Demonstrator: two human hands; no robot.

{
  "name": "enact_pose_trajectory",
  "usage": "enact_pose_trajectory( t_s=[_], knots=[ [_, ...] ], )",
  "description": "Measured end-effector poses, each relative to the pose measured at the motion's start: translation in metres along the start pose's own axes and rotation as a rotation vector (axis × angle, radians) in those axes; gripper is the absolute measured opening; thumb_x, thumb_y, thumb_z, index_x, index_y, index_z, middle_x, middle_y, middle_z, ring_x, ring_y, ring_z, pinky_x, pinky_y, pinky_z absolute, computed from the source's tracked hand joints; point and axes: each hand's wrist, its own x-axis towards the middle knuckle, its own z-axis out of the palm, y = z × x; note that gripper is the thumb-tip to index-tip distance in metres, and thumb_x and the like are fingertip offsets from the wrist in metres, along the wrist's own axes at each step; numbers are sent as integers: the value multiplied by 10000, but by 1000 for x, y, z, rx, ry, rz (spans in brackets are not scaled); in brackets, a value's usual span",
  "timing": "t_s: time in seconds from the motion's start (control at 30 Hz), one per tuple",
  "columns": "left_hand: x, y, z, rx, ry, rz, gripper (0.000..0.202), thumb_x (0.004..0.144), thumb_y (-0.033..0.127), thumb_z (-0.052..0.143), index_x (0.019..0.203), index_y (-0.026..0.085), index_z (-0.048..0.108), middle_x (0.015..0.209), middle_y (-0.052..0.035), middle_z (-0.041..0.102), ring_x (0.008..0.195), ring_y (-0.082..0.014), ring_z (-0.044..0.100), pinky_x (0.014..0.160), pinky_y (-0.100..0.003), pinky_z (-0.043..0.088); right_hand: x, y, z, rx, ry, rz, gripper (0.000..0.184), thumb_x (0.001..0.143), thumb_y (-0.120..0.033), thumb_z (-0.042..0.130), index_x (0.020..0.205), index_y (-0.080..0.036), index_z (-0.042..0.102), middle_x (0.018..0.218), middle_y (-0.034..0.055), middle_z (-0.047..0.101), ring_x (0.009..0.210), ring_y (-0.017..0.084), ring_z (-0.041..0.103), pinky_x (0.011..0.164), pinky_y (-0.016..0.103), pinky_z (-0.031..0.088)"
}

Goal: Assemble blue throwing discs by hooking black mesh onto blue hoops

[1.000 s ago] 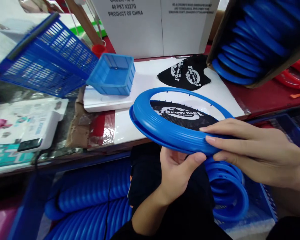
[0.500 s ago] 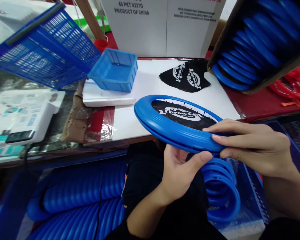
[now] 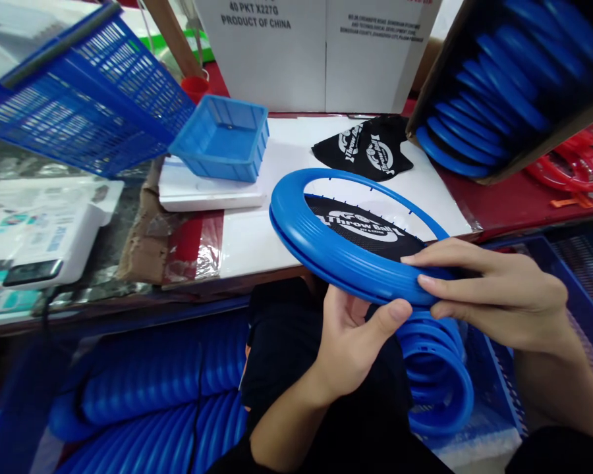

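Observation:
Over the table's front edge I hold a blue plastic ring [image 3: 321, 240], tilted, with small pegs along the inside of its far rim. Black mesh fabric [image 3: 360, 227] printed "Throw Ball" lies across its opening, and a gap shows between fabric and far rim. A thin seam along the near side suggests a second ring below. My left hand [image 3: 350, 342] grips the near rim from underneath, thumb out to the right, other fingers hidden. My right hand [image 3: 494, 286] pinches the right side, fingers on top and thumb below. More printed black fabric pieces [image 3: 370, 151] lie on the table beyond.
A box of blue rings [image 3: 504, 99] stands right, beside red rings [image 3: 573, 164]. Left are a light-blue bin [image 3: 222, 138], a blue basket [image 3: 99, 92] and a white device [image 3: 54, 250]. Below, strapped blue ring stacks [image 3: 153, 388] and loose blue rings [image 3: 439, 388] flank my lap.
The far rim of the blue ring has risen, widening the gap above the black mesh and exposing the pegs. Both hands keep nearly the same grip.

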Motion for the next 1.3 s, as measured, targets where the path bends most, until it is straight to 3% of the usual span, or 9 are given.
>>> enact_pose_trajectory(
  t_s=[0.23,0.4,0.67,0.77,0.83,0.9,0.97,1.1,1.3],
  knots=[
    [13,-12,-32,-43,-10,-197,427,725,453,943,1003,209,731,1016,-70,801,1022,-287,768,908,-427,646,-28,16,47,-175,71,-79,576,930,-50,692,1450,-292,637,1367,103,730,1173,266,710,898,425,674],
    [26,-32,-45,-152,266,-443,532,557,453,1016,854,165,681,807,-1,736,725,-164,711,659,-287,622,-52,42,99,-328,72,-93,525,942,15,543,1406,-206,648,1378,157,717,1208,304,694,926,516,646],
    [26,-67,-58,-120,462,-466,496,543,324,1011,741,159,588,670,50,631,630,-107,631,536,-189,510,-81,48,135,-361,32,-33,434,964,-49,555,1364,-175,664,1353,159,732,1308,292,661,1067,514,562],
    [23,-76,-68,-57,489,-442,516,512,337,1007,745,165,580,635,65,595,574,-101,588,506,-202,485,-93,57,143,-389,124,125,390,993,-171,625,1367,-269,670,1385,104,723,1369,299,619,1237,635,340],
    [19,-80,-75,-26,512,-433,514,500,326,997,782,171,597,667,51,621,601,-118,609,522,-215,485,-98,69,147,-412,400,414,376,991,-252,649,1363,-300,679,1481,104,655,1454,337,532,1264,687,225],
    [13,-83,-83,-11,539,-426,512,489,277,983,834,177,618,743,25,674,685,-147,660,575,-228,503,-98,84,148,-246,740,756,439,963,-362,684,1392,-272,661,1524,132,605,1465,365,508,1239,661,309],
    [7,-87,-91,1,569,-426,516,475,227,965,865,183,629,805,10,707,765,-169,691,638,-245,526,-95,96,148,185,936,1000,575,902,-476,729,1416,-236,634,1430,141,668,1359,367,604,1150,595,469],
    [-5,-91,-106,39,646,-438,494,438,192,940,808,190,612,726,43,671,698,-144,648,634,-250,518,-91,105,148,899,951,1128,582,711,-496,884,1210,-238,733,1099,68,803,1078,337,750,960,476,616],
    [-11,-87,-125,57,674,-508,523,415,185,931,875,191,683,706,42,685,719,-166,672,688,-288,557,-97,100,152,1000,934,1128,534,664,-567,925,1059,-243,770,958,58,819,997,324,769,883,436,638]
  ],
)
